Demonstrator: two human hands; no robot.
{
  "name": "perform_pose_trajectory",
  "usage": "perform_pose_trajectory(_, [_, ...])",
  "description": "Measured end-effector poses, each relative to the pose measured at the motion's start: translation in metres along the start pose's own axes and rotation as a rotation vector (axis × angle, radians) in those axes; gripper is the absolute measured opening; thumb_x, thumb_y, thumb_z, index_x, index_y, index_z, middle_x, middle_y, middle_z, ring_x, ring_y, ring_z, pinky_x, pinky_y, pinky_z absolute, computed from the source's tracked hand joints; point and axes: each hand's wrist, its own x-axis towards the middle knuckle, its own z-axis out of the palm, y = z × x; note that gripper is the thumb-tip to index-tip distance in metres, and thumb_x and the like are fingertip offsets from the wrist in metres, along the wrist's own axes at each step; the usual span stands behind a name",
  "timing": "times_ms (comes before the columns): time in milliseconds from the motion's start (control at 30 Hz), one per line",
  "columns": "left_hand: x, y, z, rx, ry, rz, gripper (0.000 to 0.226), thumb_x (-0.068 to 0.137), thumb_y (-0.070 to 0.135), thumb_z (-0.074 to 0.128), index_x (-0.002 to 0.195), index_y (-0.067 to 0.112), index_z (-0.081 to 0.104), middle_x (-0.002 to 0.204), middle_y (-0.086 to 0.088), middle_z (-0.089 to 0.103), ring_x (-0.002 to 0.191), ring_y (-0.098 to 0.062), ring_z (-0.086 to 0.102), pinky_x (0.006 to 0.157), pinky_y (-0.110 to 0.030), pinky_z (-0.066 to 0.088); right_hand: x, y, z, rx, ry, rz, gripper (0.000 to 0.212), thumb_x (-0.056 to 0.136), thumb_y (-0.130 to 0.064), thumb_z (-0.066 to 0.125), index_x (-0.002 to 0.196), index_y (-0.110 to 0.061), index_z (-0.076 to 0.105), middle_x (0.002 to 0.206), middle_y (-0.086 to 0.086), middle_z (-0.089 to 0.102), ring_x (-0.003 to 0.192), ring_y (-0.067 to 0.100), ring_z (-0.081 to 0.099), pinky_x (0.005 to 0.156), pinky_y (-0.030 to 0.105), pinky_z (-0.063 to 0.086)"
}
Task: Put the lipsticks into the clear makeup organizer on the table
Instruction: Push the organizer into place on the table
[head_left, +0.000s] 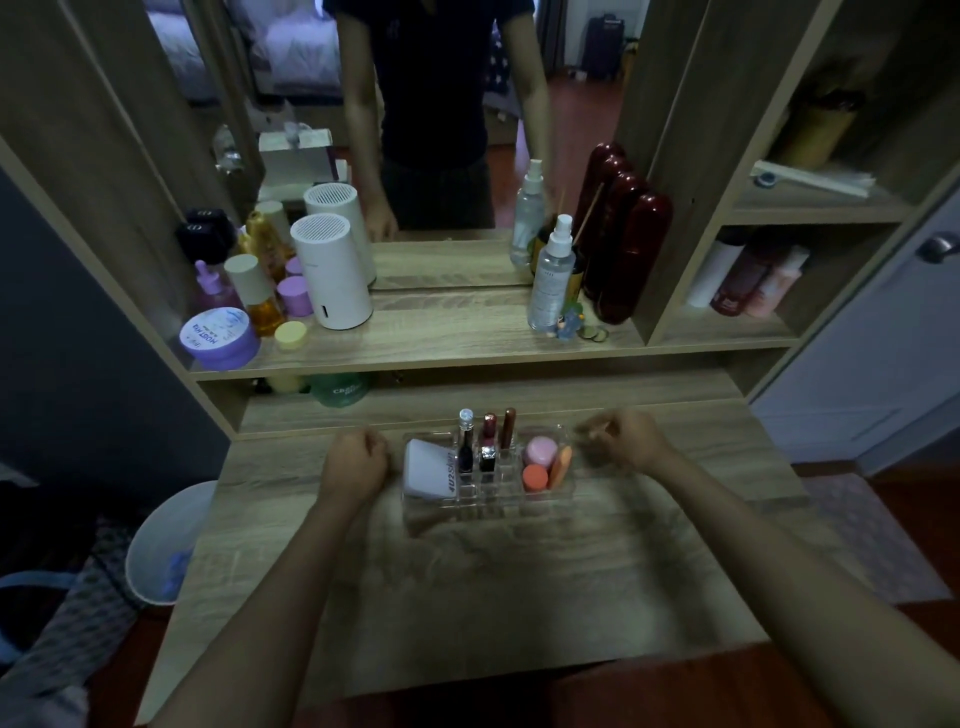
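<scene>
Our left hand (356, 464) curled in a loose empty fist on the wooden table (467, 582), just left of the clear makeup organizer (488, 501), three lipsticks (487, 448) upright in its middle slots, white tube and pink-orange sponges alongside, our right hand (628, 439) blurred, fingers curled, grip unclear.

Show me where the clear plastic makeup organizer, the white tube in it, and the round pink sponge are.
clear plastic makeup organizer (457, 512): head view, front wall.
white tube (428, 467): head view, body.
round pink sponge (540, 450): head view, top.
</scene>
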Motion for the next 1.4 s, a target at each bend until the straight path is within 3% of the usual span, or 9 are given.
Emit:
perform_pose_trajectory(100, [-0.008,-0.008,0.006,-0.036,-0.068,-0.087,0.026,0.091,0.005,0.051,0.108,-0.007,0.066,0.111,-0.026,0.067,0.104,-0.036,0.063,0.091,-0.04,0.049,-0.008,0.011,0.022,0.148,-0.153,0.146,0.025,0.095,-0.008,0.051,0.104,0.008,0.067,0.079,0.026,0.068,0.057,0.025,0.063,0.055,0.032,0.052])
perform_pose_trajectory(167, [-0.015,-0.01,0.012,-0.121,-0.128,-0.142,0.023,0.09,0.005,0.053,0.103,-0.008,0.067,0.101,-0.028,0.07,0.093,-0.036,0.067,0.088,-0.042,0.052,-0.012,0.013,0.034,0.21,-0.181,0.196,0.025,0.096,-0.007,0.049,0.098,0.01,0.067,0.07,0.021,0.064,0.048,0.018,0.059,0.047,0.025,0.05])
perform_pose_trajectory(267, [-0.023,-0.009,0.018,-0.201,-0.147,-0.179,0.016,0.085,-0.002,0.058,0.091,-0.01,0.07,0.083,-0.026,0.069,0.081,-0.032,0.067,0.086,-0.047,0.056,-0.017,0.009,0.043,0.289,-0.164,0.2,0.02,0.094,-0.003,0.052,0.09,0.008,0.069,0.057,0.014,0.06,0.035,0.009,0.056,0.04,0.021,0.047])
perform_pose_trajectory(567, [-0.031,-0.008,0.021,-0.158,-0.105,-0.203,0.018,0.082,0.007,0.066,0.095,-0.002,0.076,0.089,-0.025,0.075,0.087,-0.035,0.071,0.083,-0.044,0.057,-0.019,0.008,0.051,0.283,-0.105,0.185,0.018,0.087,-0.001,0.062,0.088,0.015,0.071,0.046,0.006,0.057,0.024,-0.001,0.048,0.039,0.016,0.044])
perform_pose_trajectory(733, [-0.036,-0.004,0.022,-0.102,-0.084,-0.204,0.02,0.081,0.015,0.068,0.097,0.008,0.077,0.091,-0.019,0.077,0.087,-0.029,0.071,0.078,-0.037,0.055,-0.018,0.008,0.051,0.243,-0.082,0.158,0.022,0.087,-0.009,0.065,0.08,0.011,0.072,0.068,0.027,0.071,0.031,0.0,0.053,0.043,0.015,0.045])
perform_pose_trajectory(900, [-0.043,0.004,0.026,-0.075,-0.064,-0.187,0.016,0.078,0.016,0.069,0.089,0.014,0.079,0.08,-0.012,0.079,0.077,-0.026,0.071,0.069,-0.031,0.054,-0.018,0.01,0.047,0.136,-0.016,0.131,0.024,0.085,-0.014,0.067,0.076,0.006,0.075,0.076,0.027,0.075,0.057,0.02,0.061,0.051,0.021,0.04])
perform_pose_trajectory(1100, [-0.045,0.022,0.046,-0.084,-0.081,-0.179,0.015,0.076,0.014,0.069,0.086,0.01,0.079,0.082,-0.016,0.078,0.078,-0.028,0.072,0.076,-0.041,0.06,-0.016,0.032,0.033,0.098,-0.01,0.153,0.019,0.083,-0.008,0.066,0.071,0.005,0.074,0.075,0.025,0.075,0.037,-0.006,0.054,0.045,0.017,0.035])
perform_pose_trajectory(1233, [-0.049,0.044,0.067,-0.077,-0.09,-0.152,0.016,0.078,0.014,0.067,0.088,0.01,0.079,0.086,-0.017,0.078,0.084,-0.028,0.071,0.078,-0.041,0.059,-0.02,0.053,0.012,0.052,0.022,0.162,0.017,0.081,-0.007,0.064,0.071,0.003,0.075,0.075,0.026,0.075,0.068,0.022,0.07,0.053,0.023,0.036])
perform_pose_trajectory(1400, [-0.056,0.079,0.097,-0.048,-0.097,-0.109,0.019,0.079,0.01,0.064,0.092,0.01,0.078,0.093,-0.016,0.077,0.088,-0.03,0.07,0.077,-0.034,0.053,-0.028,0.087,-0.018,0.098,0.024,0.15,0.019,0.082,-0.013,0.069,0.08,0.005,0.077,0.078,0.027,0.075,0.078,0.034,0.073,0.077,0.038,0.057])
